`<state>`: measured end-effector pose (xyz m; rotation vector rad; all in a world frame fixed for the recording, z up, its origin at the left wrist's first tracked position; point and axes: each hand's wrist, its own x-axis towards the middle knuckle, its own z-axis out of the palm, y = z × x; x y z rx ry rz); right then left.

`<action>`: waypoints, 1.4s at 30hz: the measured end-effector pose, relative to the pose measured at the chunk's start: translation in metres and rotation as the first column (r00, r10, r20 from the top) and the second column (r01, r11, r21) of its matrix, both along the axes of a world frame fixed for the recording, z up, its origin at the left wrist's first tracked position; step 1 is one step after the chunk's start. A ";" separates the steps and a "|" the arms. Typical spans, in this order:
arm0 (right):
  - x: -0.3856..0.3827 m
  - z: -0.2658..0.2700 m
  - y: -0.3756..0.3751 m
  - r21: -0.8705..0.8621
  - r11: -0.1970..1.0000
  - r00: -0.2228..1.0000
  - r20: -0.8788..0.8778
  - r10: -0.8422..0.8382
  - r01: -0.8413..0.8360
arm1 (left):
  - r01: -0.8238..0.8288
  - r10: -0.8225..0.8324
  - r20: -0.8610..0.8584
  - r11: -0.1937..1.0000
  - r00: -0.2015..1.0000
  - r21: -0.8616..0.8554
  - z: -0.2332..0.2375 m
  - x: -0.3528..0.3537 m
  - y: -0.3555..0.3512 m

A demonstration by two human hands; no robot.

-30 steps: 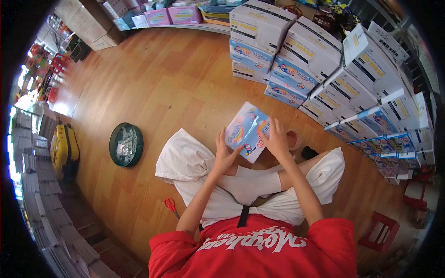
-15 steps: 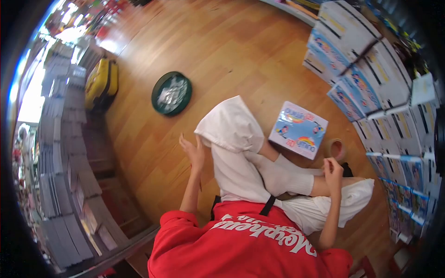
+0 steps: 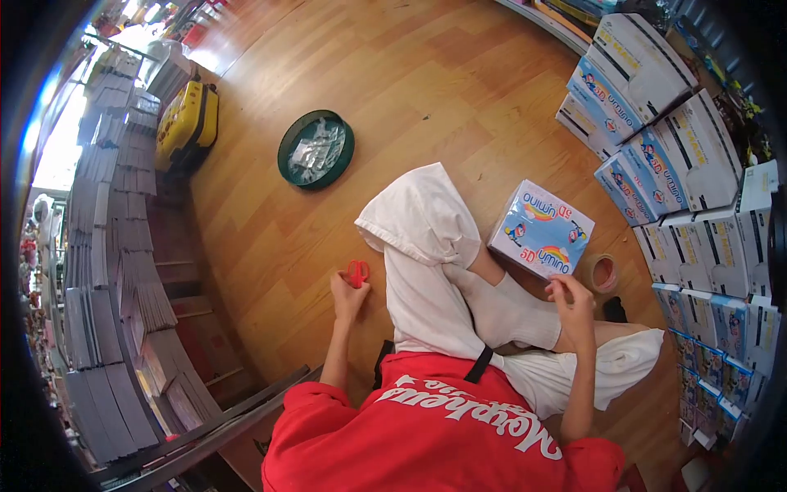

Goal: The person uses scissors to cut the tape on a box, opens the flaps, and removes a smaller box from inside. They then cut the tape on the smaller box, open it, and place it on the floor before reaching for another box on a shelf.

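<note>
Beside my left knee, my left hand point(image 3: 350, 297) has its fingers closed around red-handled scissors point(image 3: 357, 273); the blades do not show. My right hand point(image 3: 574, 300) is pinched at the near edge of a blue and white printed box point(image 3: 543, 228) on the floor. Its fingertips meet or overlap the box's lower corner, and whatever sits between them is hidden. A roll of tape point(image 3: 603, 273) lies just right of the box, close to my right hand.
A round green tray point(image 3: 348, 156) with clear plastic in it sits ahead on the wooden floor. Stacked boxes point(image 3: 693, 176) line the right side. Shelves of grey stacks point(image 3: 135, 234) and a yellow suitcase point(image 3: 182, 123) stand left. My crossed legs point(image 3: 426, 279) fill the middle.
My left hand has gone from open and spread to closed on the red-handled scissors. My right hand has moved left and forward to the box's edge. The view has shifted slightly.
</note>
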<state>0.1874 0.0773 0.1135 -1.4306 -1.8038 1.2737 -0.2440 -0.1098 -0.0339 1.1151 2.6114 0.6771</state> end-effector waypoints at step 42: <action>0.105 -0.044 -0.012 0.350 0.764 0.792 0.091 -0.603 0.542 | 0.479 -0.473 -0.074 0.864 0.878 0.155 0.107 0.284 0.202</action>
